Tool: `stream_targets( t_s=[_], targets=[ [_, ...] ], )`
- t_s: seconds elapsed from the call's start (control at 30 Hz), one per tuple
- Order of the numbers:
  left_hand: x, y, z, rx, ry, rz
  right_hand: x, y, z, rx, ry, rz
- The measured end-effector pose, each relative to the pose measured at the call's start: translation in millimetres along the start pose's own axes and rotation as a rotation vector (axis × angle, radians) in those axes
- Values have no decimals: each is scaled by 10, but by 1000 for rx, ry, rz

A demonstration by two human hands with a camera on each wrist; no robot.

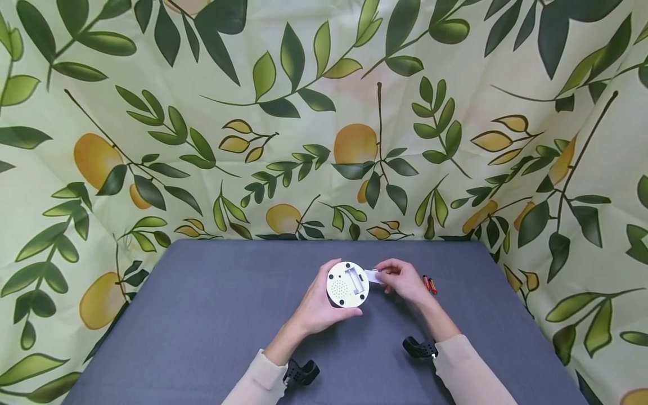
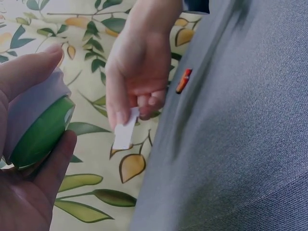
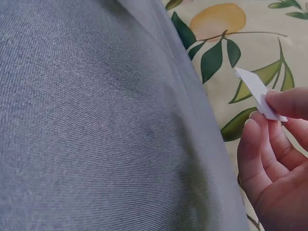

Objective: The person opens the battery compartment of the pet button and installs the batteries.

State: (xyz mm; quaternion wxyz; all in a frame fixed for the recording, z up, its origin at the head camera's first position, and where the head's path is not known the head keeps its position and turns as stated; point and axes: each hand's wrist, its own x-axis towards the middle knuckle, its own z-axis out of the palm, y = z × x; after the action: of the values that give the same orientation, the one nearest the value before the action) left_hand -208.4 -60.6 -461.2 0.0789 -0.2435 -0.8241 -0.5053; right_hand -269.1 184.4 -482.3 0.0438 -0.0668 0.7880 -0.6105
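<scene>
My left hand (image 1: pixel 318 304) grips a round battery-powered device (image 1: pixel 340 291) by its sides, its white base facing up toward the head camera. The base has small speaker holes, dark round feet and an uncovered battery compartment (image 1: pixel 355 280) in which no battery shows. In the left wrist view the device's side is green (image 2: pixel 43 130) below a white part. Just right of the device, my right hand (image 1: pixel 402 278) pinches a thin white battery cover (image 3: pixel 257 91) between thumb and fingers. Two red-and-orange batteries (image 1: pixel 429 284) lie on the table beyond the right hand.
A grey cloth-covered table (image 1: pixel 228 315) spreads under both hands. Behind it and at the sides hangs a leaf-and-fruit patterned cloth (image 1: pixel 314 140). Black wrist camera mounts (image 1: pixel 302 372) sit at both sleeves, close above the table.
</scene>
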Motion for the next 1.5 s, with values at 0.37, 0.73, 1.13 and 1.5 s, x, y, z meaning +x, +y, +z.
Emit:
stream_targets(
  t_s=[0.37,0.73,1.13,1.5],
  targets=[
    [-7,-17,-8,-3,-1,-8,76,182,36,-66,-22,6],
    [-16,-42,-3,0,7,-7,112,280,51,-358,36,-100],
    [-21,-43,4,-7,-5,-13,120,294,93,-573,101,-145],
    [-17,-52,2,-11,3,-11,66,247,29,-611,124,-179]
  ],
)
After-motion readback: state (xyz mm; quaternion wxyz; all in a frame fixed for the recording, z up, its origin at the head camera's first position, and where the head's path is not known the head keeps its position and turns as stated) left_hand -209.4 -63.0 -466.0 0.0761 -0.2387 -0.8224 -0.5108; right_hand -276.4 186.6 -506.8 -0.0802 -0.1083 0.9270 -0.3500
